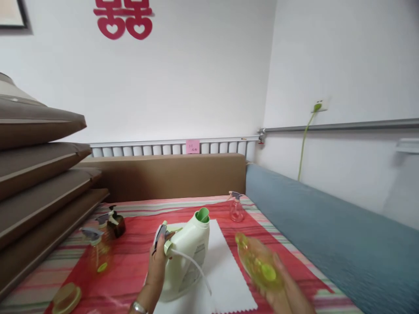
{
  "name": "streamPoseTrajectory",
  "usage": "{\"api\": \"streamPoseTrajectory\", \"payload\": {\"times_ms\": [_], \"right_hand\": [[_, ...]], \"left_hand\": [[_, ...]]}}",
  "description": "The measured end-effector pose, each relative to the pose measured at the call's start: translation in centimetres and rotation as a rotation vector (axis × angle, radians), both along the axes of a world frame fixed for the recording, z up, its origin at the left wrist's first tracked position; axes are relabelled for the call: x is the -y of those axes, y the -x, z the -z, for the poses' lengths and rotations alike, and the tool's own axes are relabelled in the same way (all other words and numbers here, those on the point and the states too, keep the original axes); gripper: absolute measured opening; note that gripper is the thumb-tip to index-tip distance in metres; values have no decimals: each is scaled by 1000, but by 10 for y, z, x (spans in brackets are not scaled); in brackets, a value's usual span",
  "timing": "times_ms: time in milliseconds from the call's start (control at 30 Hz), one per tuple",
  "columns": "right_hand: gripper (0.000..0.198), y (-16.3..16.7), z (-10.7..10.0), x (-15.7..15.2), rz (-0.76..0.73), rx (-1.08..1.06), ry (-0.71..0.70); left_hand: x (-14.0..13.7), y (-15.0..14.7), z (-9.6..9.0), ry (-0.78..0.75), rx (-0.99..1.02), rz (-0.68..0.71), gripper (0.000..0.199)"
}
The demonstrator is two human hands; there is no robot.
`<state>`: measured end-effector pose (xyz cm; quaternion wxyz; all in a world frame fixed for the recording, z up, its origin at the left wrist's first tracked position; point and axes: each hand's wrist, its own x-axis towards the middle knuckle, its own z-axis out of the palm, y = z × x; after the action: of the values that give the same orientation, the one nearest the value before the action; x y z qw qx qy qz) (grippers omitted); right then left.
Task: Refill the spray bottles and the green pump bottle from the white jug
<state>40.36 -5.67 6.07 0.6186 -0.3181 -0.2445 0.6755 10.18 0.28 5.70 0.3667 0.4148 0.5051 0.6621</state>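
My left hand (159,259) is closed around a spray trigger head (166,239), dark grey and pale green, with its clear dip tube (196,266) hanging to the right. Just behind it, a pale green jug (191,246) stands uncapped on a white cloth (225,283), a green pouring spout showing in its neck. Whether my left hand touches the jug, I cannot tell. Over on the right, my right hand (281,290) grips a see-through yellow bottle (258,264), tilted with its narrow neck pointing up and left. That bottle is slightly blurred.
A pink spray bottle (236,211) stands at the back right. To the left are orange-tinted spray bottles (97,253), a dark brown pump bottle (118,224) and a round yellowish lid (66,298). Stacked brown cushions (39,174) rise at far left; a blue-grey backrest (310,222) borders the right.
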Motion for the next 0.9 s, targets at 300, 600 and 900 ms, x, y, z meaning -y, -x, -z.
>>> {"api": "streamPoseTrajectory", "payload": {"times_ms": [300, 600, 900], "right_hand": [[46, -29, -72, -57, 138, 425, -120], [51, -38, -81, -92, 184, 688, -92], [53, -33, -102, -104, 320, 1031, -137]], "left_hand": [[-27, -36, -13, 48, -173, 140, 68], [-34, -46, -25, 39, -277, 118, 68], [-38, -47, -21, 35, -291, 128, 61]]}}
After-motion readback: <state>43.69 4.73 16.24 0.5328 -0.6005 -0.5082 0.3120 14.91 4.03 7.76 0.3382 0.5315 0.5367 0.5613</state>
